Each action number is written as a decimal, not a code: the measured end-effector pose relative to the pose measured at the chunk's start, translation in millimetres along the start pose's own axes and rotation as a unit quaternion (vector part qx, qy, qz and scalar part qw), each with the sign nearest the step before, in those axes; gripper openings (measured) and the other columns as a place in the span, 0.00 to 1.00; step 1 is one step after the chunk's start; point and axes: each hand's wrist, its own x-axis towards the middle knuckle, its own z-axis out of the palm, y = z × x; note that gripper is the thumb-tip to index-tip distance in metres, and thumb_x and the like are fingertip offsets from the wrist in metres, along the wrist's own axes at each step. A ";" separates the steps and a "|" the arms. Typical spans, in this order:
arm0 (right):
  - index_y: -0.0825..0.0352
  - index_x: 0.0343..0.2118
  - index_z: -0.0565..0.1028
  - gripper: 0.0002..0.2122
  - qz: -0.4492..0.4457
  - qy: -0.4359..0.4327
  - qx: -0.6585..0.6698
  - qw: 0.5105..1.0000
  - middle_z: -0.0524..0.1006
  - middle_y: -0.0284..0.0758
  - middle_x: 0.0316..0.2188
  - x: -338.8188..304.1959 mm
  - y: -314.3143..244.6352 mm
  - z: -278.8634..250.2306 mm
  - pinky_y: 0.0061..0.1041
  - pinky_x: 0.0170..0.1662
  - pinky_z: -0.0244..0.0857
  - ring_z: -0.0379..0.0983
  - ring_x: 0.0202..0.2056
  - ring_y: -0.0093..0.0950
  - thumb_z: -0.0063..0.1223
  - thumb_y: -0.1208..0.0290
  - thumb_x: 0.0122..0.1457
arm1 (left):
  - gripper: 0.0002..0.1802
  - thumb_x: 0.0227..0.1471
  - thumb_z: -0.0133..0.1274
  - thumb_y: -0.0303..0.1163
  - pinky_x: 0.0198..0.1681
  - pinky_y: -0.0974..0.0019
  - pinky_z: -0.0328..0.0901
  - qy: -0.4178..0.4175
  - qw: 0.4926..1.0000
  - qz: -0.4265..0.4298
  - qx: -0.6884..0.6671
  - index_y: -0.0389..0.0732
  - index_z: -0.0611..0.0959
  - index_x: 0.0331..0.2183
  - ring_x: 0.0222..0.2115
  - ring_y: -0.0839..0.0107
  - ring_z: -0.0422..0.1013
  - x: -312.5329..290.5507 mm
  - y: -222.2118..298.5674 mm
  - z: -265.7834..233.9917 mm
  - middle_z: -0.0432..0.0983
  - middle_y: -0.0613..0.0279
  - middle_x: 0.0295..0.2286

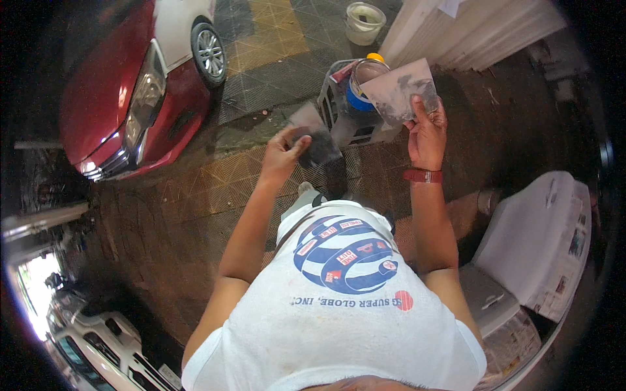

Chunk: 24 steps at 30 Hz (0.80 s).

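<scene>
My left hand (287, 151) is closed on a thin dark grey sheet that looks like sandpaper (321, 146), the thumb lying across its face. Farther right, my right hand (428, 133) pinches a paler sheet (394, 94), also sandpaper by its look, with dark smudges over it. The two sheets are apart. Behind them stands a grey plastic crate (355, 133). On it sit a round container with a blue lower part (360, 99) and something with a yellow cap (375, 57); the pale sheet partly hides the container.
A car with a red front (104, 91) and pale side stands at the far left. Beyond the crate is a whitish bucket (365, 25), beside pale ridged panels (463, 32). Masked pale body parts (528, 241) lie at my right. A white vehicle (98, 345) is at the lower left.
</scene>
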 end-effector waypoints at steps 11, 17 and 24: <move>0.66 0.60 0.66 0.21 -0.185 -0.200 -0.406 0.872 0.75 0.47 0.52 -56.4 27.9 75.7 0.28 0.49 0.73 0.78 0.46 0.36 0.52 0.79 0.64 | 0.21 0.63 0.58 0.36 0.48 0.61 0.77 0.052 0.935 -0.138 -0.324 0.39 0.75 0.54 0.45 0.64 0.78 33.4 22.4 -53.0 0.79 0.56 0.46; 0.64 0.61 0.63 0.25 -0.283 -0.374 -0.559 0.684 0.69 0.55 0.54 -97.9 52.6 112.5 0.46 0.41 0.76 0.75 0.47 0.56 0.46 0.82 0.60 | 0.19 0.66 0.55 0.38 0.43 0.57 0.80 0.059 0.938 -0.073 -0.334 0.37 0.75 0.52 0.39 0.62 0.81 42.7 22.6 -47.1 0.80 0.56 0.40; 0.66 0.59 0.70 0.24 -0.023 -0.309 -0.431 0.848 0.78 0.42 0.48 -17.4 76.4 58.5 0.30 0.34 0.76 0.80 0.36 0.33 0.57 0.75 0.59 | 0.21 0.66 0.55 0.37 0.50 0.58 0.75 0.090 0.964 -0.022 -0.249 0.36 0.73 0.54 0.45 0.64 0.77 58.6 23.6 -49.7 0.78 0.56 0.46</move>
